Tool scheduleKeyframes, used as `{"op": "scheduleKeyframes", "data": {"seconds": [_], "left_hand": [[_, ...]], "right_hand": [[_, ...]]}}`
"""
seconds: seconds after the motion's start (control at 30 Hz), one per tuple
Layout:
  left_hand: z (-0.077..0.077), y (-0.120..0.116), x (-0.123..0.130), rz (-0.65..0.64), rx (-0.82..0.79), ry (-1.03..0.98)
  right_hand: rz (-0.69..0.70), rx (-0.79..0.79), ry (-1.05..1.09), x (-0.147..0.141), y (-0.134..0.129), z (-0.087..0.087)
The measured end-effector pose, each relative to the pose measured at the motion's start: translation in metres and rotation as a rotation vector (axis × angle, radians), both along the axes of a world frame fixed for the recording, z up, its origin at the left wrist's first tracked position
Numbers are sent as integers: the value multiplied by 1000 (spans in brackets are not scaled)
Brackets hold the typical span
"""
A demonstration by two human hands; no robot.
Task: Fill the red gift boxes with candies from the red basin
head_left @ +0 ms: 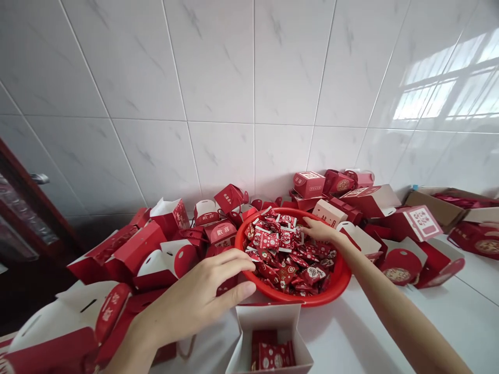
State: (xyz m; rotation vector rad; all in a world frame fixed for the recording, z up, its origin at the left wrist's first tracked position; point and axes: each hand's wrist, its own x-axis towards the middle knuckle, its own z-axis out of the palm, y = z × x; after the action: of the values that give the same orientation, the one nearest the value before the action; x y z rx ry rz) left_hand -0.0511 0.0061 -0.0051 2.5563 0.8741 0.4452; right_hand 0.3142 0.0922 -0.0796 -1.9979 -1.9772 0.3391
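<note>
A round red basin (339, 288) on the white table holds a heap of small red and white wrapped packets (286, 246). My right hand (317, 230) reaches over the basin's right rim, its fingertips at the edge of the heap; whether they pinch a packet is hidden. My left hand (206, 285) hovers at the basin's left front, fingers apart and nothing held. Below the basin, at the bottom centre, stands an open box (300, 348) with a white inside; red packets (273, 355) lie in it.
Many red and white gift boxes (138, 246) crowd the left side, several with open flaps. More boxes (413, 223) stand behind and right of the basin. A brown carton (432, 210) is at the far right, before a tiled wall (218, 78).
</note>
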Motion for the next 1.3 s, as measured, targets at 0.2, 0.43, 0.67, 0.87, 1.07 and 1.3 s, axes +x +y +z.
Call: {"op": "scheduleKeyframes", "data": {"seconds": [0.2, 0.43, 0.67, 0.87, 1.07, 1.3], "left_hand": [[-6, 16, 2, 13, -7, -93], [-42, 45, 22, 10, -58, -218], [-75, 49, 43, -39, -90, -31], [-76, 49, 44, -23, -70, -29], [-73, 53, 57, 131, -177, -342], [-46, 56, 93, 92, -186, -601]], "right_hand": [[-56, -125, 216, -12, 33, -6], [62, -134, 509, -17, 25, -5], [213, -24, 825, -14, 5, 17], [162, 216, 947, -20, -14, 32], [131, 384, 1008, -52, -41, 38], [176, 633, 856, -100, -65, 47]]}}
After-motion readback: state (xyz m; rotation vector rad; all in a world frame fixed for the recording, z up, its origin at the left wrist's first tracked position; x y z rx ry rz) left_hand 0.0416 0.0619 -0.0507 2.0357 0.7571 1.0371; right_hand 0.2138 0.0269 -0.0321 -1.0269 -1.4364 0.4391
